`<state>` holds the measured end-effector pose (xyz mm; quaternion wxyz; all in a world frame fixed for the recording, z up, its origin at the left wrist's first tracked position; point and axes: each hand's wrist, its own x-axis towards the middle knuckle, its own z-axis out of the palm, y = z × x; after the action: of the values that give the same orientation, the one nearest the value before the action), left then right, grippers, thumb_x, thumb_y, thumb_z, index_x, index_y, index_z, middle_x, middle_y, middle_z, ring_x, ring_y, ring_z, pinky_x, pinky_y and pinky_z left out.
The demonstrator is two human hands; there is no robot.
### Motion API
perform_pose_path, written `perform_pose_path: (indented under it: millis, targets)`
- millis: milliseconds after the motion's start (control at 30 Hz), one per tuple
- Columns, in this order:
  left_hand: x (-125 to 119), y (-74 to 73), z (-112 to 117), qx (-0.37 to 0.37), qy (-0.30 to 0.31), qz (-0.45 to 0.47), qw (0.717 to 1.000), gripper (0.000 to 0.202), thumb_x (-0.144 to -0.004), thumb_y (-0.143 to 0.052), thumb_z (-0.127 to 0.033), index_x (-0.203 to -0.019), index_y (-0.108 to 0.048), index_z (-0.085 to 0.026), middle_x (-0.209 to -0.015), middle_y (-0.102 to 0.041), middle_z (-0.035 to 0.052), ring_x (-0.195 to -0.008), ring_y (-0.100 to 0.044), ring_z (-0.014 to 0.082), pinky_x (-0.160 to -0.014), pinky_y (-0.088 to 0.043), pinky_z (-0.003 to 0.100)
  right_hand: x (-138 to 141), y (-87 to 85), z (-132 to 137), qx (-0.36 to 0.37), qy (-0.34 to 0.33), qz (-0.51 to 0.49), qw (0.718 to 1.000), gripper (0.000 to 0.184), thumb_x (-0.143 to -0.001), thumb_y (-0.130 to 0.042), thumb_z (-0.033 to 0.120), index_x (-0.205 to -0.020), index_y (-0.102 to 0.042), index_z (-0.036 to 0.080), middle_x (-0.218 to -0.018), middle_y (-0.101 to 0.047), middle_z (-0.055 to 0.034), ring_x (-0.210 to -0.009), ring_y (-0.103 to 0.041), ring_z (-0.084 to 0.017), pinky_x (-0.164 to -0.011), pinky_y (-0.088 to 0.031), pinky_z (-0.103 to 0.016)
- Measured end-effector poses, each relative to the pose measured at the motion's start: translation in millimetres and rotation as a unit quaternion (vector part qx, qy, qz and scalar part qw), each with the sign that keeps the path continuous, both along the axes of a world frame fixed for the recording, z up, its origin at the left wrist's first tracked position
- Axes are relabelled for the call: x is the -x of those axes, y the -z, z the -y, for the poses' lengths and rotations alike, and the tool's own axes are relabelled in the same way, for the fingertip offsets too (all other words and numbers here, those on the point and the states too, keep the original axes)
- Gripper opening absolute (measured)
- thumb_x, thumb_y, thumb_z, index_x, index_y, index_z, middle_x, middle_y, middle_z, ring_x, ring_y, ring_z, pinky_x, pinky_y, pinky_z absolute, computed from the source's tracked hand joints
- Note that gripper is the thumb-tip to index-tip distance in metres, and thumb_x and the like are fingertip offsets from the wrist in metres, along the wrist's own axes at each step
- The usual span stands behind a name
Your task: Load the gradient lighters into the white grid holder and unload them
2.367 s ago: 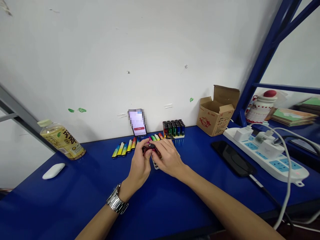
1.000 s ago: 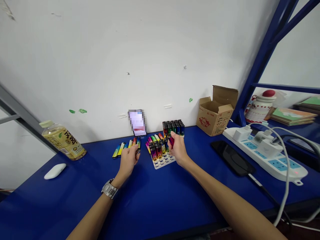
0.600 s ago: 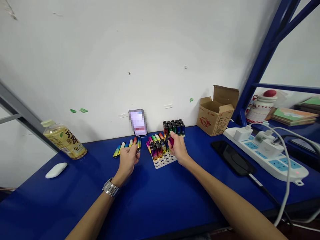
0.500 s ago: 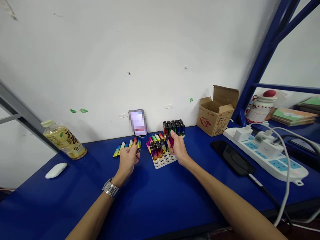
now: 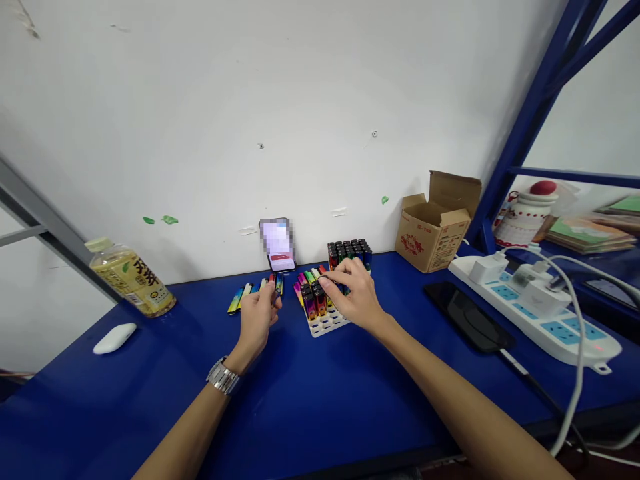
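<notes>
My left hand is closed on a lighter, held just above the blue table at the right end of a row of loose coloured lighters. My right hand rests with fingers stretched flat over the tops of the lighters that stand in a white grid tray; nothing shows in its grip. The tray's front rows hold no lighters. Behind my right hand stands a second tray full of dark-capped lighters.
A phone leans on the wall. To the left lie a tea bottle and a white mouse. To the right are an open cardboard box, a black phone, a power strip with cables and a blue rack.
My right hand held a pink lighter at the tray's right side; now that lighter is out of its fingers and they lie flat over the tray. My left hand lifted a lighter from the loose row.
</notes>
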<state>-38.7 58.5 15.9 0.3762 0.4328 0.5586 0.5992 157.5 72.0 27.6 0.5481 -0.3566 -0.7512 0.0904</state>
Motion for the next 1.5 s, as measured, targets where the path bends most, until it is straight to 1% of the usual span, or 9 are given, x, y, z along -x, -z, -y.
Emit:
perform_pose_path:
  millis: [167, 333, 567, 700, 933, 1100, 1233, 1400, 1500]
  targets:
    - [3.1, 8.2, -6.4, -0.028, 0.014, -0.003, 0.999, 0.044, -0.079, -0.05, -0.055, -0.068, -0.062, -0.014, -0.053, -0.05, -0.0015, -0.047, -0.044, 0.0094, -0.044, -0.037, 0.022, -10.6, 7.9, -10.1, 0.059, -0.062, 0.069, 0.994, 0.022, -0.084, -0.056, 0.03, -0.092, -0.071, 0.017, -0.06, -0.063, -0.0021, -0.051, -0.053, -0.014, -0.053, -0.038, -0.025]
    - [5.3, 15.7, -10.1, -0.067, 0.025, 0.012, 0.997, 0.043, -0.076, -0.058, -0.052, -0.092, -0.066, -0.013, -0.069, -0.056, 0.0004, -0.062, -0.051, 0.011, -0.055, -0.043, 0.022, -21.0, 11.3, -16.5, 0.084, -0.094, 0.128, 0.984, 0.025, -0.08, -0.051, 0.012, -0.1, -0.065, 0.018, -0.065, -0.069, -0.0016, -0.055, -0.061, -0.016, -0.054, -0.037, -0.023]
    - [3.8, 20.2, -12.0, -0.077, 0.045, -0.028, 0.996, 0.038, -0.078, -0.057, -0.051, -0.091, -0.063, -0.015, -0.082, -0.058, 0.002, -0.064, -0.049, 0.0108, -0.058, -0.044, 0.023, -24.9, 8.8, -20.0, 0.046, -0.064, 0.19, 0.979, 0.027, -0.079, -0.049, 0.005, -0.098, -0.061, 0.02, -0.063, -0.066, 0.0005, -0.055, -0.058, -0.015, -0.055, -0.032, -0.022]
    - [4.0, 21.4, -11.9, -0.079, 0.049, -0.048, 0.995, 0.039, -0.079, -0.055, -0.05, -0.095, -0.063, -0.016, -0.084, -0.059, 0.0033, -0.065, -0.05, 0.012, -0.061, -0.044, 0.024, -28.3, 5.7, -22.6, 0.068, -0.04, 0.208, 0.975, 0.027, -0.076, -0.051, 0.003, -0.095, -0.06, 0.02, -0.063, -0.063, 0.001, -0.056, -0.055, -0.014, -0.054, -0.029, -0.021]
    - [2.2, 17.5, -8.5, -0.084, 0.041, -0.063, 0.994, 0.037, -0.079, -0.056, -0.05, -0.093, -0.063, -0.016, -0.079, -0.06, 0.0025, -0.064, -0.051, 0.0127, -0.061, -0.044, 0.026, -33.1, 1.7, -23.6, 0.098, -0.045, 0.226, 0.968, 0.03, -0.073, -0.051, 0.001, -0.092, -0.062, 0.021, -0.063, -0.062, 0.0021, -0.055, -0.052, -0.013, -0.054, -0.027, -0.021]
    - [-3.2, 9.7, 3.1, -0.132, 0.027, -0.14, 0.981, 0.033, -0.081, -0.056, -0.044, -0.101, -0.063, -0.019, -0.082, -0.06, 0.0018, -0.067, -0.054, 0.0135, -0.066, -0.046, 0.028, -22.1, -1.6, -8.3, 0.051, -0.064, 0.176, 0.981, 0.017, -0.086, -0.053, 0.025, -0.096, -0.065, 0.019, -0.059, -0.061, 0.0014, -0.05, -0.048, -0.011, -0.054, -0.028, -0.022]
    - [-15.1, 5.4, 18.9, -0.23, 0.052, -0.252, 0.939, 0.026, -0.082, -0.058, -0.036, -0.103, -0.063, -0.021, -0.092, -0.063, 0.0062, -0.084, -0.059, 0.0193, -0.076, -0.049, 0.032, -1.7, -4.9, 8.4, 0.061, -0.065, 0.127, 0.988, 0.026, -0.086, -0.055, 0.043, -0.093, -0.065, 0.019, -0.058, -0.058, 0.0021, -0.052, -0.049, -0.011, -0.054, -0.03, -0.022]
    - [-24.6, 2.6, 28.3, -0.278, 0.073, -0.339, 0.896, 0.03, -0.084, -0.055, -0.03, -0.112, -0.06, -0.021, -0.099, -0.065, 0.009, -0.089, -0.061, 0.0216, -0.081, -0.049, 0.035, 6.4, -5.1, 9.6, 0.106, -0.123, 0.014, 0.987, 0.024, -0.091, -0.048, 0.038, -0.096, -0.063, 0.02, -0.07, -0.061, -0.0005, -0.055, -0.051, -0.011, -0.052, -0.035, -0.021]
    - [-13.7, 1.2, 18.7, -0.268, 0.014, -0.391, 0.88, 0.03, -0.088, -0.046, -0.031, -0.112, -0.059, -0.019, -0.1, -0.063, 0.01, -0.094, -0.059, 0.0227, -0.088, -0.046, 0.038, -11.2, -4.7, -2.1, 0.125, -0.128, -0.081, 0.981, 0.023, -0.086, -0.053, 0.039, -0.09, -0.063, 0.018, -0.064, -0.057, 0.0001, -0.05, -0.047, -0.011, -0.048, -0.034, -0.022]
